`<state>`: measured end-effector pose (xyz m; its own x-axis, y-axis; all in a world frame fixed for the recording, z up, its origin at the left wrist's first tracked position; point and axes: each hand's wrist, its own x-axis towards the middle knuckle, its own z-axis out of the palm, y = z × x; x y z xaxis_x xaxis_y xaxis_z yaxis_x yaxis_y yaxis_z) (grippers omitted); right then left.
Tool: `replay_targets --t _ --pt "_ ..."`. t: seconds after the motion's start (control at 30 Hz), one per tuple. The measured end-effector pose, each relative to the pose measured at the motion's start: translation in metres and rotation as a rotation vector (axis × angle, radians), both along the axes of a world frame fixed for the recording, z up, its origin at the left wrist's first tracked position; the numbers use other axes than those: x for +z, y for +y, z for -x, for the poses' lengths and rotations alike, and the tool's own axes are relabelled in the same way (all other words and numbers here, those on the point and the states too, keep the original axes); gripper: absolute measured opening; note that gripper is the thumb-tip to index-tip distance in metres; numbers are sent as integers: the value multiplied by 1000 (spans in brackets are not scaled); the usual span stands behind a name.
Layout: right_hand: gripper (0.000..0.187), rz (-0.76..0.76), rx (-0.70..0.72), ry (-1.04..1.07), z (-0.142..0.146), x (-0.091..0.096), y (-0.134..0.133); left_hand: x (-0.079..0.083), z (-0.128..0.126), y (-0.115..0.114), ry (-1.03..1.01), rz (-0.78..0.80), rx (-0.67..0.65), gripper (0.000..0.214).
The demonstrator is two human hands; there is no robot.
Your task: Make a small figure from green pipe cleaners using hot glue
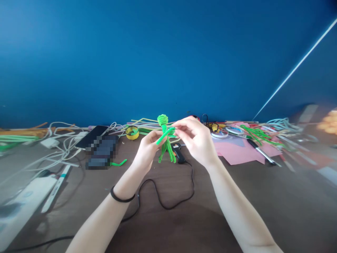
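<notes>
Between my hands is a green pipe-cleaner figure [162, 120], upright, with a coiled round head and several strands hanging down like legs. My left hand [147, 149] is closed around its middle, fingers partly hidden behind it. A loose-ended green pipe cleaner [165, 135] slants across the figure's front. My right hand [196, 140] pinches the upper right end of that piece between thumb and fingertips. Just behind the hands, a black glue gun [179, 154] lies on the table, its cord running toward me.
Phones [92, 137], white cables [65, 147] and a power strip [26, 200] lie at left. A yellow tape roll [132, 133] sits near the wall. At right are pink paper [234, 153], a black-handled cutter [260, 151] and green pipe cleaners [259, 135]. The black cord [168, 208] crosses the table.
</notes>
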<state>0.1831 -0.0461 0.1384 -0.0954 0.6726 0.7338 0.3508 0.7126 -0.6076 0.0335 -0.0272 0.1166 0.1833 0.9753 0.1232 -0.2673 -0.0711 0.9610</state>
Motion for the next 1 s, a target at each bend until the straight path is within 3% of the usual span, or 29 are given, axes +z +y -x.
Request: replay_targets --t 0.27,0.67,1.0 --pt "6 -89 -94 36 20 -16 6 0 1 0 -5 -52 -9 21" --pt "11 -177 -60 144 23 -26 14 -1 2 0 -46 -64 15 18" --pt "24 -248 -131 -77 14 -21 13 6 2 0 -112 -46 118 13"
